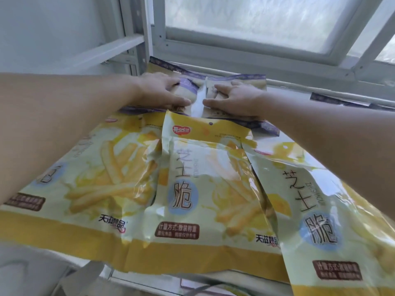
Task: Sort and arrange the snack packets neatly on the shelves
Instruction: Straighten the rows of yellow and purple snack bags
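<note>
At the back of the shelf [299, 137], both bare arms reached forward over the front row, and each grip lay on top of a purple packet. The left grip [164, 90] pressed on the left purple packet [189, 85], its fingers nearly straight and pointing inward, thumb spread toward the near edge. The right grip [237, 99] rested the same way on the right purple packet [248, 79]. Neither one closed round anything. The two packets lay side by side, their inner edges almost touching between the fingertips, with the purple edge of another packet [164, 61] showing behind them. Nearer the camera, three yellow packets overlapped in a row: the left one [96, 167] under the left forearm, the middle one [203, 178] on top of its neighbours, the right one [320, 210] tilted outward. More purple packets [333, 99] lay far right, below the frosted window [256, 18].
</note>
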